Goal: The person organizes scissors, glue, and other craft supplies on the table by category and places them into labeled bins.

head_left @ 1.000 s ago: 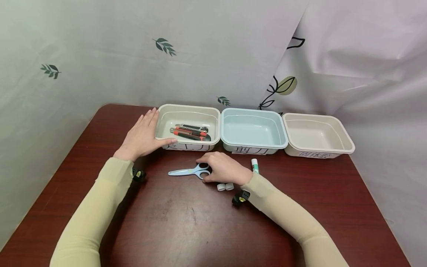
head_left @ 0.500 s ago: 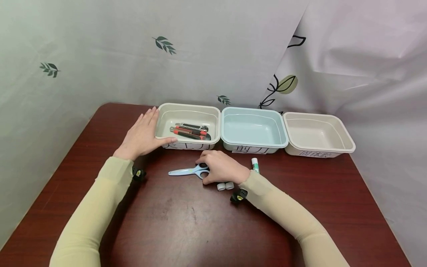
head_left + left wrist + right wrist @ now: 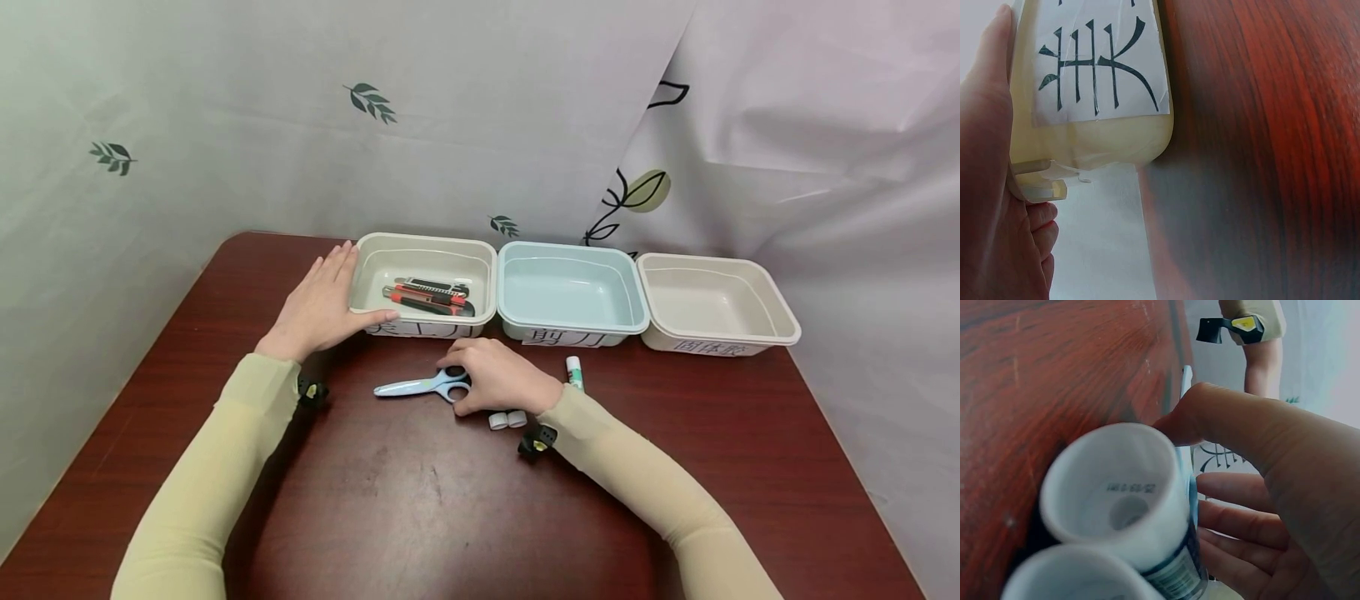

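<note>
In the head view, light blue scissors [image 3: 407, 388] lie on the table with their blade end to the left. My right hand [image 3: 504, 377] holds their handle loops between thumb and fingers, and partly covers them. Two glue sticks lie beneath that hand; only their white ends [image 3: 507, 420] show from above. The right wrist view shows those open-ended white tubes [image 3: 1116, 487] close up, beside my thumb. Farther left, my left hand [image 3: 313, 307] rests with straight fingers along the side of a beige box [image 3: 360, 287], its thumb on the front rim.
Several utility knives [image 3: 431, 297] lie in that beige box. Beside it stand a light blue box [image 3: 573, 287] and another beige box [image 3: 716, 300], all with paper labels in front. Another glue stick [image 3: 574, 372] lies near my right sleeve. A patterned curtain hangs behind the table.
The scissors have shifted very slightly left under my right hand, which has barely moved. My left hand stays at the beige box.
</note>
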`<state>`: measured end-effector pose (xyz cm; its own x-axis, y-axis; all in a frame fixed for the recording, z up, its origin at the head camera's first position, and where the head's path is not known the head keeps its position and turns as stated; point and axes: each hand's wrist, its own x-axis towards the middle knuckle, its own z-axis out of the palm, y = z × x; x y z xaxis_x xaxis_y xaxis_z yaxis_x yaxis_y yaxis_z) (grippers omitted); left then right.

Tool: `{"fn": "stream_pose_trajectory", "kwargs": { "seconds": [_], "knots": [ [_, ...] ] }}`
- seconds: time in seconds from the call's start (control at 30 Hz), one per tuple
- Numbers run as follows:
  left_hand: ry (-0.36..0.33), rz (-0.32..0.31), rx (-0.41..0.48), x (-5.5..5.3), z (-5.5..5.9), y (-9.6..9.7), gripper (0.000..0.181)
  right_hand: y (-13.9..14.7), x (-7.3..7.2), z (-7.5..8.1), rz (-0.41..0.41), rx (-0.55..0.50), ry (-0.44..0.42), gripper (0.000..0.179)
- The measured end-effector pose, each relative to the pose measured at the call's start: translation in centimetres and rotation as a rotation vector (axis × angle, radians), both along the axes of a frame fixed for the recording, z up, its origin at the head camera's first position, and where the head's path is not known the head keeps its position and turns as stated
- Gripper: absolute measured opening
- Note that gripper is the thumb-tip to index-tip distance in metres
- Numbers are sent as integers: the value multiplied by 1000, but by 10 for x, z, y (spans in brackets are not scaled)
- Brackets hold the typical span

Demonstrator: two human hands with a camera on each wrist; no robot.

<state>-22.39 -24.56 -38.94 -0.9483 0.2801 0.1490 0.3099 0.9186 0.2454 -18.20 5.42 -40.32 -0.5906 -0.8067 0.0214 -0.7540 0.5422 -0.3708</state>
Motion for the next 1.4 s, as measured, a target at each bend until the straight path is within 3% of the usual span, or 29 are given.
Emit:
{"fn": "stream_pose_trajectory", "kwargs": {
  "seconds": [0.43,0.97,1.4],
  "knots": [
    [-2,0,-4,1,0,0,124,12,1,13,19,-116,45,52],
    [-7,-3,0,0,0,-1,123,41,6,26,-61,-146,69,54],
    [1,-7,-4,0,0,-1,123,65,17,22,-72,-158,70,50]
  ]
}}
